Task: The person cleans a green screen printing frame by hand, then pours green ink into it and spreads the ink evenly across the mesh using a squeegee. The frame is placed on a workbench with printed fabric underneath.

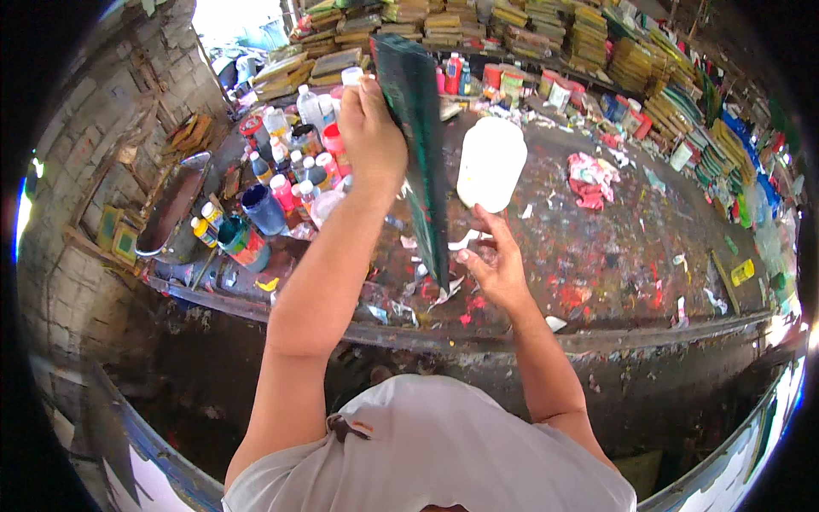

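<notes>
Paint-stained and littered with scraps, the tabletop [546,243] runs off from a rough block wall [94,128] at the left. Steep and nearly edge-on, a dark green panel [420,145] is over its middle, the fingers of the left hand [373,141] closed on its upper left side. Right of the panel's lower end, the right hand [502,266] has thumb and fingers spread; whether a fingertip touches the white jar [492,166] is hard to tell. Bottles [308,109] and a blue cup [264,210] crowd the left, a pink rag [592,179] lies right, and frames [589,38] are stacked behind.
</notes>
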A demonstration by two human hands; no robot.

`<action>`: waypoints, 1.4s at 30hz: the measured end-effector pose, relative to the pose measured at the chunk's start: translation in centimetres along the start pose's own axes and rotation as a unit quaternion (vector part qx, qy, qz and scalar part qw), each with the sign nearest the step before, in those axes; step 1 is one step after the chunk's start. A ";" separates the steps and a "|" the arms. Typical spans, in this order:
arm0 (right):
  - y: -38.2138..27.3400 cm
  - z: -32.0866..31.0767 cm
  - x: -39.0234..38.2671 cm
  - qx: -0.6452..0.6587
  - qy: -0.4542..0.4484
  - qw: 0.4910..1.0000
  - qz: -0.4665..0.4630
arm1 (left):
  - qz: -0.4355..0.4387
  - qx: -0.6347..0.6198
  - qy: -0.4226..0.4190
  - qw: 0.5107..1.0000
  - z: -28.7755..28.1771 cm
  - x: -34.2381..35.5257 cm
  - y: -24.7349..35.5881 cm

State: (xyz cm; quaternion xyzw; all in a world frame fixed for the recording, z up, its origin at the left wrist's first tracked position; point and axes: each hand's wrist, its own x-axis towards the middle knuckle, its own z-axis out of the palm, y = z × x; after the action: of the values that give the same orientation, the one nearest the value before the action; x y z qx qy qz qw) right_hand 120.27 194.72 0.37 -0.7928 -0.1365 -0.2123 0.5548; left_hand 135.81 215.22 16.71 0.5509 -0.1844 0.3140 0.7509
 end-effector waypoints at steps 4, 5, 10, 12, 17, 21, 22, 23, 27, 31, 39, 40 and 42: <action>-7.9 -0.9 4.7 0.080 0.055 0.994 -0.048 | 0.057 0.050 -0.004 0.997 3.3 -2.3 2.0; -8.4 -0.7 5.9 0.096 0.068 0.992 -0.049 | 0.060 0.056 -0.032 0.996 3.7 -2.3 2.3; -8.4 -0.9 8.5 0.057 0.157 0.986 0.020 | 0.376 0.165 -0.122 0.904 3.5 -1.6 2.2; -7.9 -1.4 8.5 0.103 0.186 0.976 0.053 | 0.387 0.185 -0.193 0.882 2.1 -3.6 1.3; -5.4 -3.7 8.9 0.136 0.182 0.973 0.047 | 0.210 0.405 -0.487 0.745 -6.8 -10.8 -7.0; -5.2 -3.6 8.4 0.134 0.203 0.969 0.039 | 0.133 0.287 -0.327 0.891 -6.4 -11.5 -7.4; -5.1 -3.6 8.5 0.115 0.210 0.970 0.037 | 0.117 0.252 -0.282 0.918 -5.3 -11.0 -6.4; -5.0 -3.7 8.3 0.096 0.216 0.971 0.037 | 0.098 0.204 -0.264 0.938 -3.5 -10.8 -4.6; -5.3 -3.2 8.8 0.133 0.213 0.968 0.009 | 0.193 0.142 -0.217 0.946 0.9 -9.8 -2.7; -5.7 -2.7 8.8 0.122 0.209 0.970 -0.008 | 0.341 0.204 -0.207 0.894 0.7 -7.9 -4.6; -5.2 -3.5 8.3 0.103 0.219 0.970 0.027 | 0.326 0.292 -0.362 0.823 -4.9 -11.0 -9.1; -5.3 -3.6 8.2 0.105 0.217 0.969 0.051 | 0.220 0.355 -0.423 0.804 -6.5 -11.7 -9.3; -4.7 -4.2 8.3 0.095 0.224 0.969 0.035 | 0.216 0.406 -0.429 0.777 -8.2 -11.6 -10.8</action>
State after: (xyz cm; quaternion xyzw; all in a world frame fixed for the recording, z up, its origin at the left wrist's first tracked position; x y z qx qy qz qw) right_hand 124.66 192.28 9.53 -0.6731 -0.0002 -0.3509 0.6510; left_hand 134.01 217.70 -0.84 0.8282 -0.4570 0.2447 0.2128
